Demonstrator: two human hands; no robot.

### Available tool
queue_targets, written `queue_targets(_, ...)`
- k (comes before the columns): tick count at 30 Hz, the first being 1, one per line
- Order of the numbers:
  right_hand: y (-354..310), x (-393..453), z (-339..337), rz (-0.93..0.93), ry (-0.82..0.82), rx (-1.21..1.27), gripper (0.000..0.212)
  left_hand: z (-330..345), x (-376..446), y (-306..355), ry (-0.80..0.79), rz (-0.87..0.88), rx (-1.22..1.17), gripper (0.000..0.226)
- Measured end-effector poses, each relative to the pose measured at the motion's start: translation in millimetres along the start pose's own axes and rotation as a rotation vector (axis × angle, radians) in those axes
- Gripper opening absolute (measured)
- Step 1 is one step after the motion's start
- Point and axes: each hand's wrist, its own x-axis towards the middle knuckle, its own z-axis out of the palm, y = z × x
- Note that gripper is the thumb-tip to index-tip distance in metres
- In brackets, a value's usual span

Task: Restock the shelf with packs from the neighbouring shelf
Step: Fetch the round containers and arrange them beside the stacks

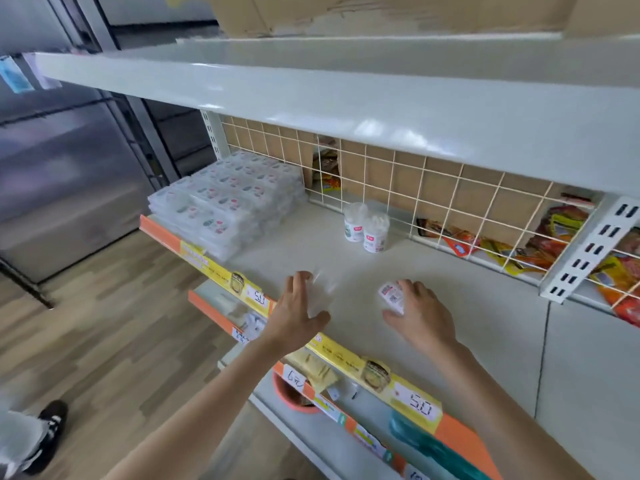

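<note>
As my left hand [300,308] and right hand [419,311] each held a clear pack [391,296], motion blur suggested a fumbled drop onto the shelf [346,244].

Wooden plank floor [114,327], lower left. Dark shoe with white stripes [48,434] on that floor, bottom left corner. Grey metal cabinet [69,188] at far left, blurred. Cardboard boxes [381,12] along the top of the unit. White wire grid [398,181] backed by brown board at the rear. Orange and yellow snack packets [540,244] behind the grid, at right. Yellow and orange price strip [398,379] with handwritten tags. Orange-pink bowl [291,393] on a lower tier, partly hidden.
</note>
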Motion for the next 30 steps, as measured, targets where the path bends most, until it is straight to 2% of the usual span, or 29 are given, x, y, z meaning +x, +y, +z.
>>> queue_targets(6,18.5,9.4,-5.9,0.132,0.034,-0.068,0.055,25.5,49.8,-16.4,-0.157,0.108,-0.07,0.059)
queue_targets(9,17.5,11.8,-9.2,0.189,0.032,-0.245,0.056,34.0,72.3,-18.1,-0.253,0.129,-0.199,0.056)
queue_targets(11,5.6,12.6,-10.1,0.148,0.163,-0.317,0.053,36.5,83.2,-20.3,-0.328,0.116,-0.357,0.053)
queue_targets(13,-16.4,13.9,-6.2,0.006,0.363,-0.151,0.041,37.7,90.0,-23.9,-0.392,0.115,-0.487,0.053)
queue_targets(14,-28.7,15.2,-0.8,-0.046,0.407,0.014,0.037,36.3,91.1,-24.7,-0.436,0.126,-0.523,0.053)
queue_targets(16,-54.1,17.5,12.8,-0.002,0.283,0.453,0.039,31.5,91.1,-27.9,-0.501,0.141,-0.567,0.055)
queue_targets(18,-70.6,18.5,28.0,0.159,0.122,0.943,0.04,27.6,91.0,-37.6,-0.494,0.156,-0.645,0.058)
queue_targets(20,-71.7,16.2,42.6,0.324,0.129,1.278,0.036,23.5,89.7,-45.9,-0.495,0.121,-0.8,0.052)
queue_targets(22,-67.4,8.8,47.2,0.355,0.182,1.362,0.039,20.5,89.6,-51.2,-0.522,0.09,-0.97,0.04)
queue_targets(25,-71.2,1.2,43.6,0.263,0.123,1.389,0.045,17.4,88.3,-47.9,-0.531,0.119,-0.996,0.021)
queue_targets(27,-75.7,0.5,40.2,0.27,0.14,1.357,0.038,20.1,86.1,-45.6,-0.468,0.14,-0.919,0.017)
queue_targets(30,-79.7,1.1,41.9,0.352,0.301,1.151,0.018,20.5,83.5,-44.8,-0.476,0.183,-0.864,0.025)
